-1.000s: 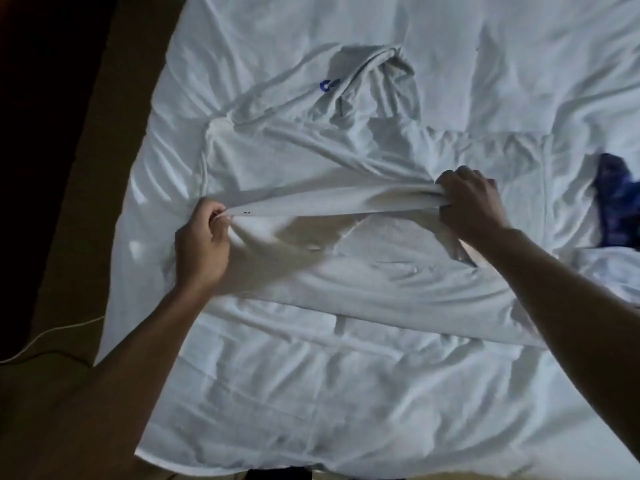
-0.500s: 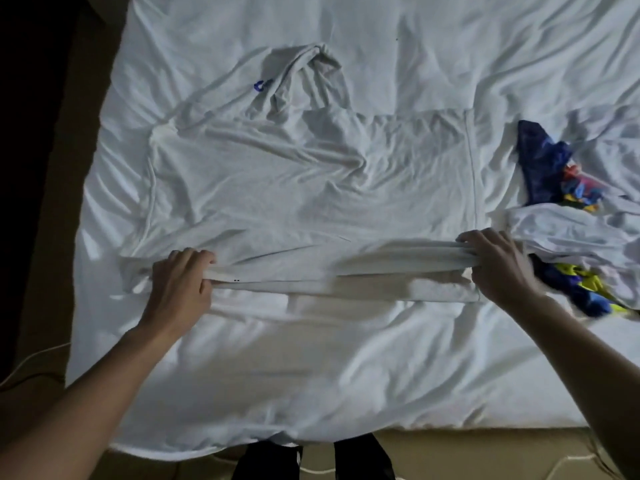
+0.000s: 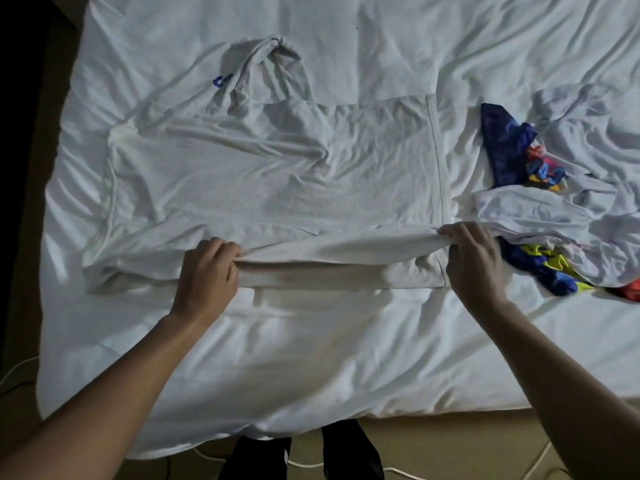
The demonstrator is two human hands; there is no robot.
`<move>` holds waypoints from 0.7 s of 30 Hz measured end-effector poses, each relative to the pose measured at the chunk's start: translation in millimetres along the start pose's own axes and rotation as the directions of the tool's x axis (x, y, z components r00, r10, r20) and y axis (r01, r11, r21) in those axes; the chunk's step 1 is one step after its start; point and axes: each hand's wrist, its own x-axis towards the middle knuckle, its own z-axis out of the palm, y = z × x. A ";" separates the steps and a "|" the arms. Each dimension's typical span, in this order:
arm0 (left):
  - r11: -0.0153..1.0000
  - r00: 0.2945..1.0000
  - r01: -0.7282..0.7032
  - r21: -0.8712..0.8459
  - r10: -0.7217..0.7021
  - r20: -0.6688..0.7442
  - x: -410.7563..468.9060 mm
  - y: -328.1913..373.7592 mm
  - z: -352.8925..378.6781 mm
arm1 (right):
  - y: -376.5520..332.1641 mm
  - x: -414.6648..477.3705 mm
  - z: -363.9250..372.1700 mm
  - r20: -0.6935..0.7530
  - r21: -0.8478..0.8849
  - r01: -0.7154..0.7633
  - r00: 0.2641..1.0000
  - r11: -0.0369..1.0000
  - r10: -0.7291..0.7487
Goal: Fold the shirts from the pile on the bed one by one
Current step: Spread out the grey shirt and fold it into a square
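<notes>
A white shirt [image 3: 270, 174] with a small blue logo lies spread sideways on the white bed [image 3: 311, 358], its far sleeve bunched up at the top. My left hand [image 3: 207, 275] grips the near long edge of the shirt on the left. My right hand [image 3: 472, 265] grips the same edge at the hem corner on the right. The cloth between my hands is pulled into a raised ridge just above the sheet. A pile of other shirts [image 3: 540, 216], white, dark blue and multicoloured, lies to the right.
The bed's near edge runs along the bottom, with tan floor [image 3: 450, 445] below it. My dark-clad feet [image 3: 304, 455] and a white cable [image 3: 398, 472] show on the floor. Darkness lies left of the bed.
The near edge of the shirt came down toward me and stretched flat across the bed. My left hand has shifted rightward along that edge. More of the pile shows at the right.
</notes>
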 end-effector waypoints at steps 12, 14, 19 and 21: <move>0.975 0.980 0.194 -0.111 -0.187 0.066 -24.4 -5.8 -6.1 | -56.8 -22.3 3.3 0.441 0.046 -0.087 0.895 0.995 0.058; 0.956 0.963 0.265 -0.127 -0.269 -0.011 -21.0 -14.8 -13.3 | -90.8 -8.5 16.0 0.439 0.125 -0.081 0.898 0.989 0.018; 0.876 0.873 0.475 -0.086 -0.481 -0.080 -15.1 -60.2 -26.2 | -187.5 22.3 62.9 0.449 0.285 -0.022 0.887 0.958 -0.113; 0.813 0.810 0.578 -0.069 -0.582 -0.067 -15.4 -82.4 -30.7 | -223.1 34.8 85.5 0.471 0.308 0.013 0.866 0.951 -0.165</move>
